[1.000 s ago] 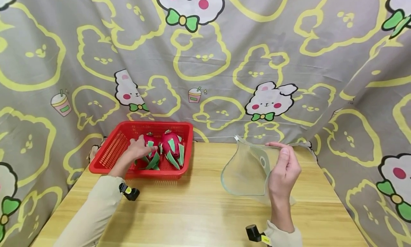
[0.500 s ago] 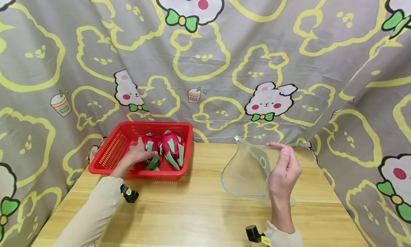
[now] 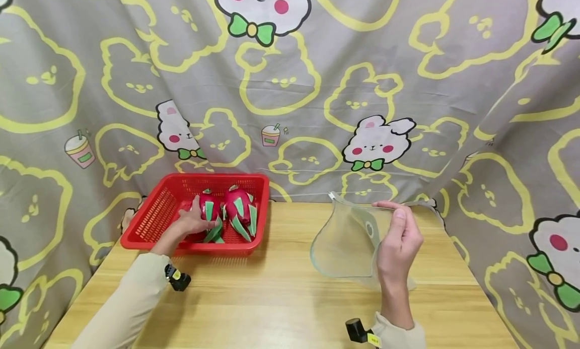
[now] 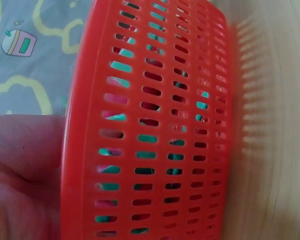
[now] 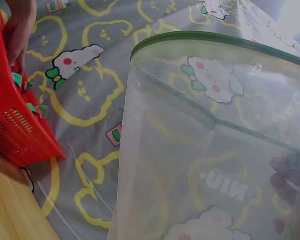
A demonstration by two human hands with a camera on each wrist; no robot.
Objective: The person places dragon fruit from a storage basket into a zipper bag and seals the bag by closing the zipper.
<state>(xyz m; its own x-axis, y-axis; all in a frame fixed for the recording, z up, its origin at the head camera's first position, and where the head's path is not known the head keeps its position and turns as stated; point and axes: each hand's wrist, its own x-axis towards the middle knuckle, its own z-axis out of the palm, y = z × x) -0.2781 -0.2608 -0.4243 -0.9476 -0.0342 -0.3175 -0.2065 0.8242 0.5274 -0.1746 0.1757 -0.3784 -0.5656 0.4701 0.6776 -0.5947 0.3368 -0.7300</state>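
Note:
In the head view, my left hand point(image 3: 192, 221) reaches into a red plastic basket point(image 3: 265, 200). Its fingers and thumb lie around the left dragon fruit point(image 3: 209, 208), a pink-red fruit with green scales. Right beside that one lies a second dragon fruit point(image 3: 237, 205). The left wrist view shows the basket's slotted wall point(image 4: 155, 120), which hides the fingertips. My right hand point(image 3: 399, 246) grips a translucent zip bag point(image 3: 340, 246) by its side, with the mouth spread apart. The right wrist view shows the bag's green top edge point(image 5: 215, 36) and fingers through its film.
A wooden table point(image 3: 272, 298) carries the basket at the back left. Behind and at both sides hangs a grey curtain point(image 3: 299, 178) with yellow bear outlines and rabbits. The bag is held above the table's right half.
My left hand has lowered slightly and settled around the left dragon fruit. The right hand and bag have stayed nearly still. The head view has shifted a little.

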